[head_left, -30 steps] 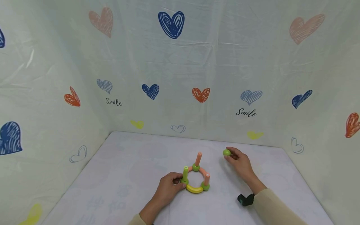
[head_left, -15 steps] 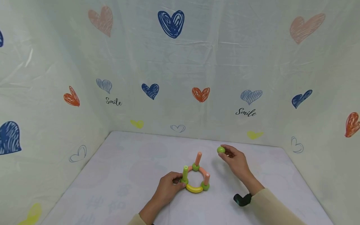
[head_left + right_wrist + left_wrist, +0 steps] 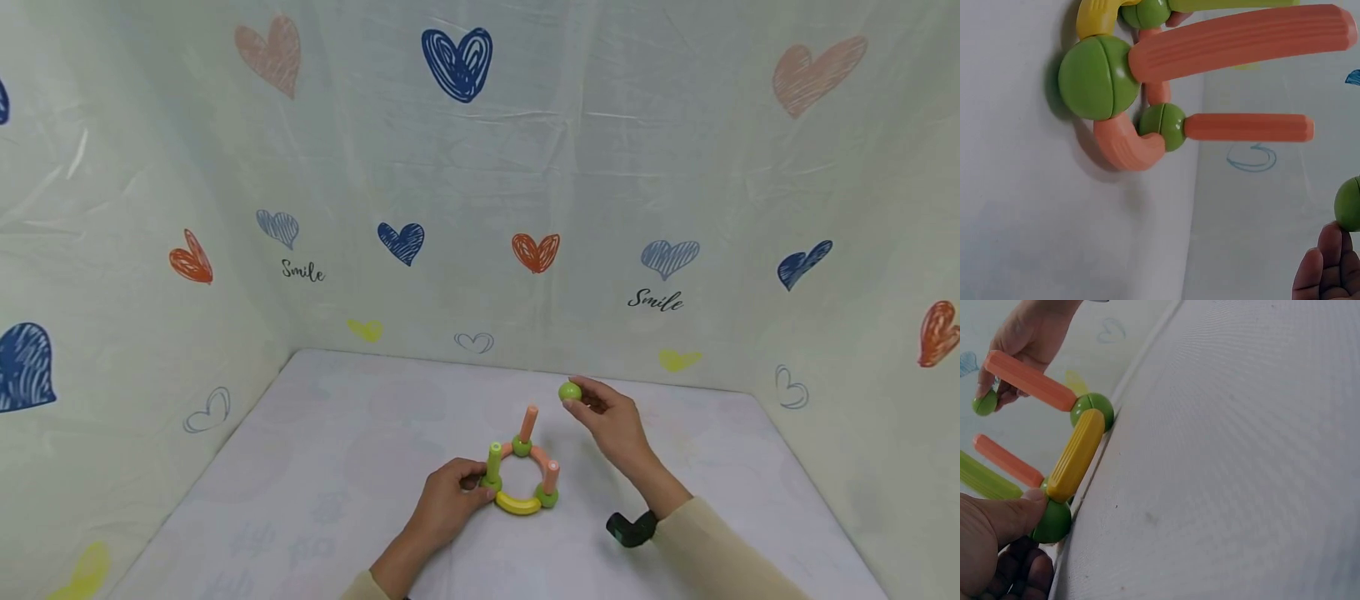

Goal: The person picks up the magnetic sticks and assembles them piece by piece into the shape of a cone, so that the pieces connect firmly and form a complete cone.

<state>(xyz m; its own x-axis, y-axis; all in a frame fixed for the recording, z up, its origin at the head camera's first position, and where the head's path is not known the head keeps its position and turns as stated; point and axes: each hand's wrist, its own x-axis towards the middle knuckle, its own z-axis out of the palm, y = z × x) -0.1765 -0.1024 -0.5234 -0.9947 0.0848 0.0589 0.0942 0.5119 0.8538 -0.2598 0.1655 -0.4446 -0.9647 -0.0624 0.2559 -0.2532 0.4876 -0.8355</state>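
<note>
On the table stands a ring-shaped toy of curved rods, a yellow one (image 3: pixel 518 505) and coral ones, joined by green balls. Three rods rise from those balls: two coral rods (image 3: pixel 528 425) and one light green rod (image 3: pixel 495 462). My left hand (image 3: pixel 448 500) pinches the green ball joint (image 3: pixel 1054 523) under the light green rod, thumb on its near side. Raised above the table behind the ring, my right hand (image 3: pixel 618 427) holds a loose green ball (image 3: pixel 570 392) between thumb and fingers. In the right wrist view this ball is cut off by the frame's edge.
A white cloth covers the table (image 3: pixel 360 433). Behind and at the sides hangs a pale curtain (image 3: pixel 480 183) printed with hearts. A small black device (image 3: pixel 632 529) sits at the right wrist, beside the beige sleeve (image 3: pixel 712 546).
My right hand has moved left and slightly toward the back with the green ball, nearing the tall coral rod at the rear. My left hand and the ring toy stay put.
</note>
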